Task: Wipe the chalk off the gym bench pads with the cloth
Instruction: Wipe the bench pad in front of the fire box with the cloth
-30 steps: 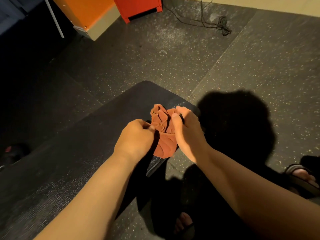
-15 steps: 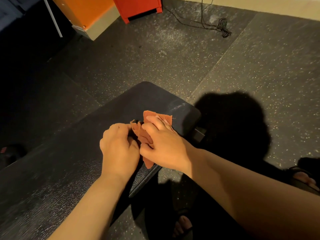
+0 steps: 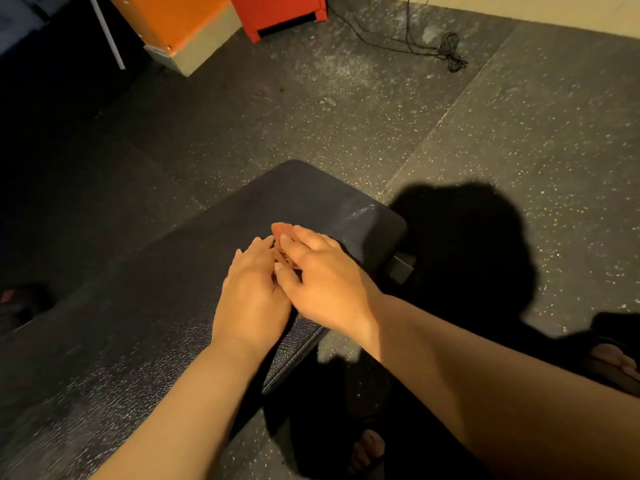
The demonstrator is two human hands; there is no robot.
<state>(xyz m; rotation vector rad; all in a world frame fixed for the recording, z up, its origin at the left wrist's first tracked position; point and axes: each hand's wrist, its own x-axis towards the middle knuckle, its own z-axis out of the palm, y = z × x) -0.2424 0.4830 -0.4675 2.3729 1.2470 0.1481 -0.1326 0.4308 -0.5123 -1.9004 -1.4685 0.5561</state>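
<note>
Head view, near to far. A sandalled foot (image 3: 367, 448) stands on the floor at 6 o'clock, beside the pad (image 3: 138, 341), which runs from 8 o'clock toward the centre.

At centre, both hands lie together on the pad's far end. The left hand (image 3: 249, 299) has a released grip, its fingers straight and touching the cloth's near edge. The right hand (image 3: 325, 285) appears to grasp the cloth (image 3: 281, 228), with fingers laid over it and the thumb tucked beneath.

Change: a second ago the cloth hung open and crumpled between two pinching hands off the pad's right edge. It is now gathered small and pressed onto the pad, with only a rust-coloured rim showing at 12 o'clock of the fingers. Folding therefore seems finished and wiping about to begin.

A pale chalk smear (image 3: 360, 211) lies just beyond at 1 o'clock, apparently unwiped.

Farther off are the speckled floor (image 3: 485, 168), an orange box (image 3: 180, 22) at 11 o'clock, a red box (image 3: 277, 12) at 12 and a cable (image 3: 446, 53) at 1.
</note>
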